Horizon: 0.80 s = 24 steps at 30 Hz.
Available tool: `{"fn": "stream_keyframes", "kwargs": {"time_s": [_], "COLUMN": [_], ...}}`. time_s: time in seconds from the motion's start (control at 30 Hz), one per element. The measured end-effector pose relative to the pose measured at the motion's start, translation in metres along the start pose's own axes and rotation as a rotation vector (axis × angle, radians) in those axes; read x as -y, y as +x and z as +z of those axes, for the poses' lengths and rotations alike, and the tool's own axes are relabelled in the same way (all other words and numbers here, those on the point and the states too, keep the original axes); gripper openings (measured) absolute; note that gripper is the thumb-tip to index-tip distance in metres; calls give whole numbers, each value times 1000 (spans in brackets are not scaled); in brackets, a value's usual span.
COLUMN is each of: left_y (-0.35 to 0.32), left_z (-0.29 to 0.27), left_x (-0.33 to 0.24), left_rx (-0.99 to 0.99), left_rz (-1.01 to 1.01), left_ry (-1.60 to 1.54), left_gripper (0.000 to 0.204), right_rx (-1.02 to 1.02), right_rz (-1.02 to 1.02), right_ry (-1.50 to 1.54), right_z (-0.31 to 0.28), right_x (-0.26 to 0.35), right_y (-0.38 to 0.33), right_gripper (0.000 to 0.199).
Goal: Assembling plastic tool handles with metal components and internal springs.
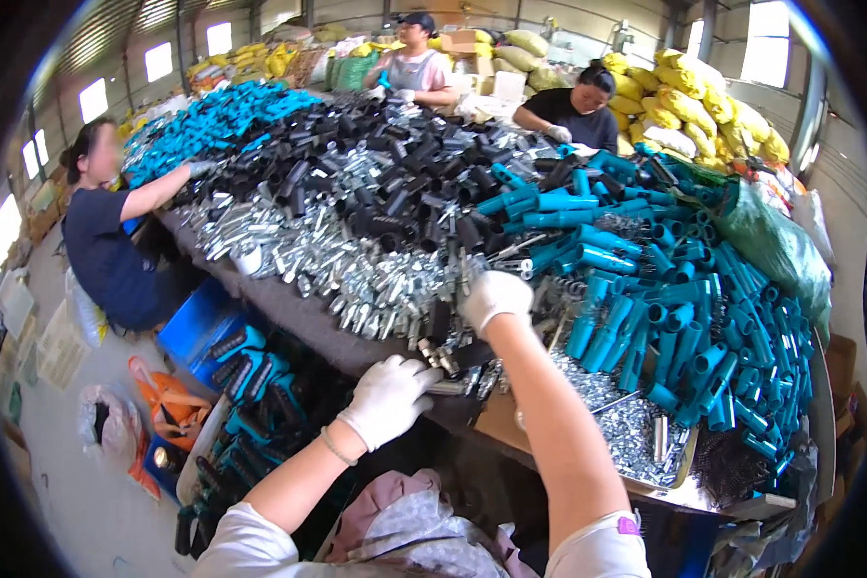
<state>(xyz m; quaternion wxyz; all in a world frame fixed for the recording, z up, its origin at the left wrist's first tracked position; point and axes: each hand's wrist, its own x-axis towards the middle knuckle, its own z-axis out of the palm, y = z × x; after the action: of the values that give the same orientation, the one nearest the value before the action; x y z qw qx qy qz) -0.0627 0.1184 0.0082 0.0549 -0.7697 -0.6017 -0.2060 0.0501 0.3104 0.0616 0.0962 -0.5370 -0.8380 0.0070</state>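
Note:
My left hand, in a white glove, is at the near edge of the table with its fingers curled. A silver metal tube shows at its fingertips. Farther forward and to the right, my gloved right hand reaches into the pile where silver, black and teal parts meet. Its fingers are bent over and partly hidden, and the spot at their tips is blurred. In front of both hands lie silver metal fittings. Black plastic sleeves are heaped behind them, and teal plastic tubes to the right.
A tray of small metal parts sits by my right forearm, with black springs beyond. At lower left, a blue crate stands by teal-and-black handles and an orange bag. Three people work around the table; yellow sacks are stacked behind.

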Motion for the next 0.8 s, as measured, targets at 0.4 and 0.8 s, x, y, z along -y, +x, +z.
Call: {"fn": "stream_keyframes", "kwargs": {"time_s": [0.4,0.8], "left_y": [-25,-20], "left_z": [-13,-58], "left_x": [8,-31], "left_rx": [-353,-89], "left_rz": [-460,66], "left_ry": [-891,-125], "left_gripper": [24,31], "right_rx": [-218,14], "right_rz": [-137,-896], "right_ry": [461,-79], "right_z": [-52,-72], "right_x": [-35,3], "right_y": [-85,-169], "right_gripper": [27,14]}}
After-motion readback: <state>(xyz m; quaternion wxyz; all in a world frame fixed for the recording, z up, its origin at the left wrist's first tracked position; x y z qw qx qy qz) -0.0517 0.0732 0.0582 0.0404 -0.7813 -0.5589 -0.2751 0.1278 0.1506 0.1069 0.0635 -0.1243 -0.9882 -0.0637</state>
